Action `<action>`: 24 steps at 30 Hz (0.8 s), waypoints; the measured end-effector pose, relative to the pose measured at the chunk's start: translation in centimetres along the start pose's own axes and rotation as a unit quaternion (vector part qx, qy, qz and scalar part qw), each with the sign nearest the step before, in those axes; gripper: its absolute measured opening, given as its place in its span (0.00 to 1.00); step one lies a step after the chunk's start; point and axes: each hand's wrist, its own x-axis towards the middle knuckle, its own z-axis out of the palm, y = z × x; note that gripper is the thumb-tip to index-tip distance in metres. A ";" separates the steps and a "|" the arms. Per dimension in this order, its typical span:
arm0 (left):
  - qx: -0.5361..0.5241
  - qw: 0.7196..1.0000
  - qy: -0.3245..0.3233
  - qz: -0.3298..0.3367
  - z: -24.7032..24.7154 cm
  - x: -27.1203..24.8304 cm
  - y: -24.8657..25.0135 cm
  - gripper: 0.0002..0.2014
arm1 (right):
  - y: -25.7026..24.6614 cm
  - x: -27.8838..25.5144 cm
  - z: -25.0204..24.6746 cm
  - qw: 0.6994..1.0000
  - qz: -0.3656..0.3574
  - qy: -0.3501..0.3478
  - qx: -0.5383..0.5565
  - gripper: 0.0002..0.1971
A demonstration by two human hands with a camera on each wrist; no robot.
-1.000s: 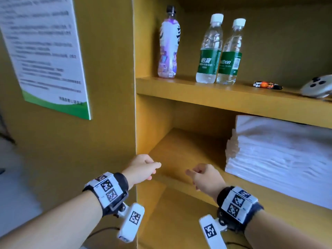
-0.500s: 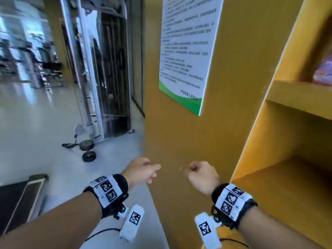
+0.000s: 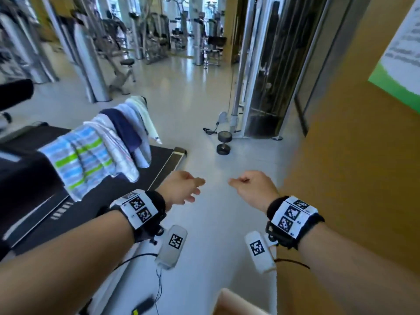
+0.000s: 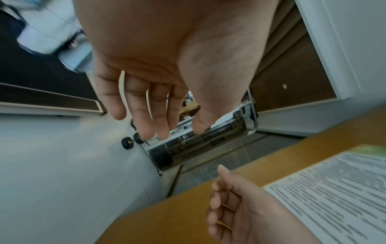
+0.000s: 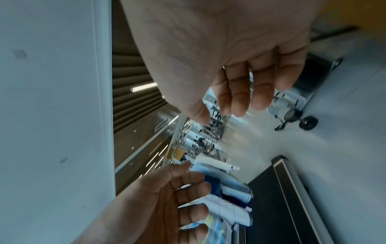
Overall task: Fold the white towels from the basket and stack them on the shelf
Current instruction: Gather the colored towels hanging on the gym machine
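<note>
Both hands hang empty over the pale gym floor. My left hand (image 3: 185,189) is at centre left with its fingers relaxed and nearly straight, as the left wrist view (image 4: 154,105) confirms. To its right, my right hand (image 3: 248,185) has loosely curled fingers that hold nothing (image 5: 240,89). Several towels (image 3: 97,151), striped, white and navy, hang over a treadmill rail to the left of my left hand. The shelf and its white towel stack are out of view. A beige edge (image 3: 229,301) shows at the bottom; I cannot tell what it is.
The yellow cabinet side (image 3: 352,178) with a poster (image 3: 400,53) stands close on the right. A black treadmill (image 3: 91,201) fills the left. Ahead lie a dumbbell (image 3: 223,145) on the floor and a cable machine (image 3: 268,76).
The view has swung left, from the shelf and towel stack to the cabinet side and then the gym floor and treadmill. Both hands keep their pose and stay empty.
</note>
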 end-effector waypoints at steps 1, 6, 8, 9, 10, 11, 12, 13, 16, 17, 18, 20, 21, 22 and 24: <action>-0.005 1.000 0.015 -0.011 -1.6 -0.1 -1.2 0.15 | -1.2 0.4 1.7 1.000 -0.007 -0.018 -0.001 0.20; -0.055 0.994 0.064 -0.072 -10.0 -0.8 -7.8 0.08 | -7.0 1.9 10.8 0.994 -0.039 -0.097 -0.016 0.19; -0.073 0.989 0.101 -0.085 -13.4 -0.6 -10.1 0.08 | -8.9 2.5 14.2 0.992 -0.046 -0.114 -0.021 0.20; -0.075 0.986 0.125 -0.086 -15.0 -0.5 -11.1 0.09 | -9.7 2.9 15.8 0.991 -0.048 -0.121 -0.023 0.22; -0.077 0.982 0.148 -0.089 -16.7 -0.3 -12.1 0.10 | -10.5 3.2 17.4 0.990 -0.049 -0.128 -0.023 0.23; -0.079 0.978 0.168 -0.094 -18.2 -0.1 -13.1 0.11 | -11.3 3.5 18.9 0.989 -0.049 -0.135 -0.024 0.23; -0.080 0.974 0.185 -0.100 -19.6 0.1 -14.0 0.12 | -12.0 3.9 20.4 0.989 -0.050 -0.139 -0.028 0.22; -0.081 0.971 0.198 -0.104 -21.0 0.4 -14.9 0.12 | -12.6 4.2 21.7 0.988 -0.050 -0.141 -0.032 0.22; -0.089 0.959 0.245 -0.111 -24.2 1.2 -17.0 0.13 | -14.3 5.0 25.5 0.987 -0.048 -0.149 -0.035 0.21; -0.089 0.955 0.260 -0.114 -25.2 1.4 -17.6 0.13 | -14.9 5.3 26.6 0.986 -0.047 -0.155 -0.034 0.20; -0.090 0.950 0.275 -0.119 -26.0 1.7 -18.2 0.14 | -15.3 5.6 27.6 0.985 -0.045 -0.161 -0.035 0.19; -0.096 0.939 0.303 -0.128 -27.3 2.4 -19.1 0.19 | -16.2 6.4 29.3 0.984 -0.044 -0.170 -0.040 0.16; -0.101 0.934 0.317 -0.133 -27.9 2.7 -19.4 0.22 | -16.7 6.8 29.9 0.983 -0.045 -0.171 -0.043 0.15; -0.103 0.928 0.330 -0.137 -28.4 3.1 -19.6 0.27 | -17.1 7.4 30.5 0.983 -0.047 -0.170 -0.045 0.16; -0.098 0.920 0.353 -0.140 -29.2 4.0 -19.8 0.34 | -17.9 8.7 31.5 0.983 -0.046 -0.169 -0.043 0.18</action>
